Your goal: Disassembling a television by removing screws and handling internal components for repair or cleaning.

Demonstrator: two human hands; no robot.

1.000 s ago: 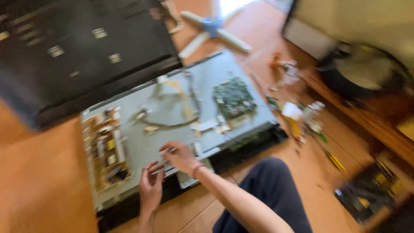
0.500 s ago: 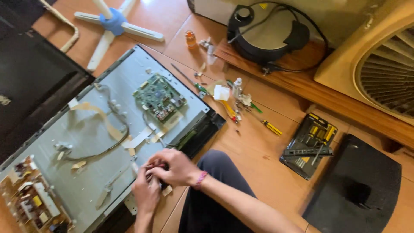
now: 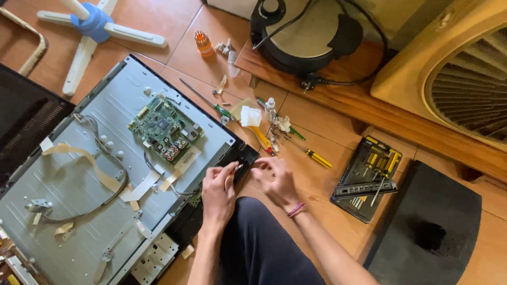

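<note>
Down in the head view, a disassembled flat television [image 3: 79, 190] lay back-up on the tiled floor, filling the lower left of the frame: a pale grey metal panel with a green circuit board [image 3: 165, 126] near its upper middle, flat ribbon cables, thin wires and a black bezel along its right edge. Both hands met at that bezel's upper corner, at the centre of the frame. The left hand [image 3: 218, 191] had its fingers pinched on a slim red-tipped tool [image 3: 236, 168] pointed at the black edge. The right hand [image 3: 274, 178], a pink band at its wrist, rested just beside it with fingers curled; what they gripped could not be told. Right of centre, an open black case [image 3: 368, 177] held yellow-handled screwdrivers in slots. Loose screwdrivers [image 3: 317, 157] lay between the case and the television.
</note>
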